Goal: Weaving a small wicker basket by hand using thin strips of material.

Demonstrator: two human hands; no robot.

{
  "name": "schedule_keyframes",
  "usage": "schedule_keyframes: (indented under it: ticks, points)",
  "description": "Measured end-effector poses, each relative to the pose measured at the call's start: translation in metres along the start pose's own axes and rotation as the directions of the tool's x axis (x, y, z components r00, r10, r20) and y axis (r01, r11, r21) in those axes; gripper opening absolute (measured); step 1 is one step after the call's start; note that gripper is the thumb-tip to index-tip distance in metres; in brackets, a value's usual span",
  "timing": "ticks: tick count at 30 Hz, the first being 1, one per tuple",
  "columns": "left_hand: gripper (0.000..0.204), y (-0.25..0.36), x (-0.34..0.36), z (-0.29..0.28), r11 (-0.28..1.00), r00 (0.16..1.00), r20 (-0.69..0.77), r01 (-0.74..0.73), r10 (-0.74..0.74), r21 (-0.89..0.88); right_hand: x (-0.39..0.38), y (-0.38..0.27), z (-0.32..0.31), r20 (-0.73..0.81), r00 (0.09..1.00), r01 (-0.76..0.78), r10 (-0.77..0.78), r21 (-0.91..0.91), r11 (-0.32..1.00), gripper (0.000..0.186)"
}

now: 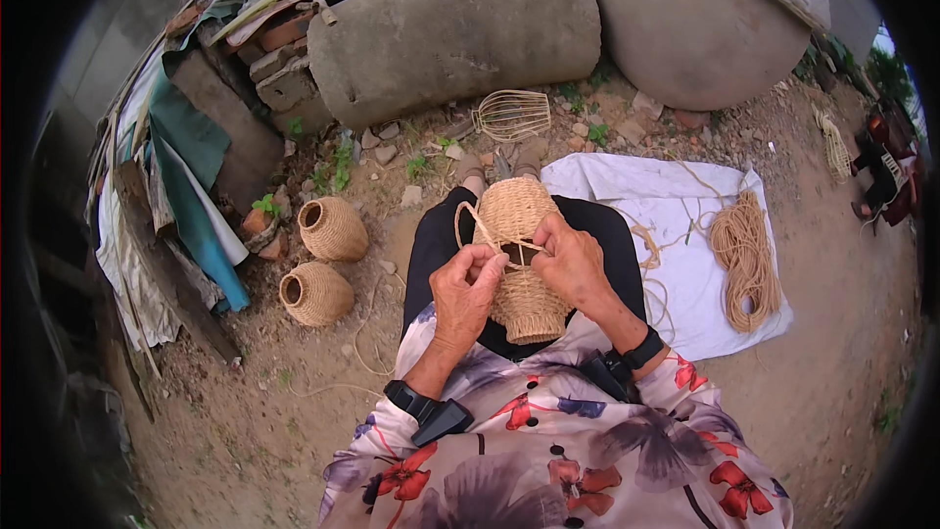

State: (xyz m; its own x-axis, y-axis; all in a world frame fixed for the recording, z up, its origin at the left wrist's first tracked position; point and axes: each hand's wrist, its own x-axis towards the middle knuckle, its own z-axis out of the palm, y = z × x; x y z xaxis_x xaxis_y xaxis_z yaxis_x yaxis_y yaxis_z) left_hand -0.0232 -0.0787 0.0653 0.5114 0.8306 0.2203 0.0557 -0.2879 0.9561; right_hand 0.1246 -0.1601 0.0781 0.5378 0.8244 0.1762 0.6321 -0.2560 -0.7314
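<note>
A woven cord basket (516,208) rests on my lap between my knees, with a dark gap across its middle where thin ribs show. On the gap's left side, my left hand (464,296) pinches a tan cord (466,225) that loops up beside the weave. My right hand (572,268) is closed at the gap's right edge, thumb and finger gripping a strand of the cord there. The fingertips partly cover where the cord meets the ribs.
Two finished-looking woven pots (334,229) lie to the left on the dirt. A bare rib frame (513,116) lies beyond my feet. On the right, a white sheet (700,318) bears a coil of cord (744,260). A stone roller (455,44) stands at the back.
</note>
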Motion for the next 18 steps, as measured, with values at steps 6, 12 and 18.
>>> schedule_keyframes:
  ticks: [6, 12, 18]
  points:
    - [0.021, -0.011, 0.014, 0.001, 0.947, 0.972, 0.181, 0.091, -0.153, 0.309, -0.005, -0.001, 0.001, 0.016, 0.999, -0.030, 0.030, -0.009, 1.000, 0.018]
    - [0.032, -0.014, 0.023, 0.016, 0.830, 0.993, 0.087, 0.023, -0.086, 0.558, -0.002, 0.005, 0.006, 0.005, 1.000, -0.015, 0.015, -0.038, 0.999, 0.018]
    - [0.033, -0.011, 0.011, 0.008, 0.918, 0.937, 0.082, 0.350, -0.341, -0.184, -0.002, 0.012, 0.002, -0.068, 0.998, -0.012, 0.016, 0.068, 0.998, 0.016]
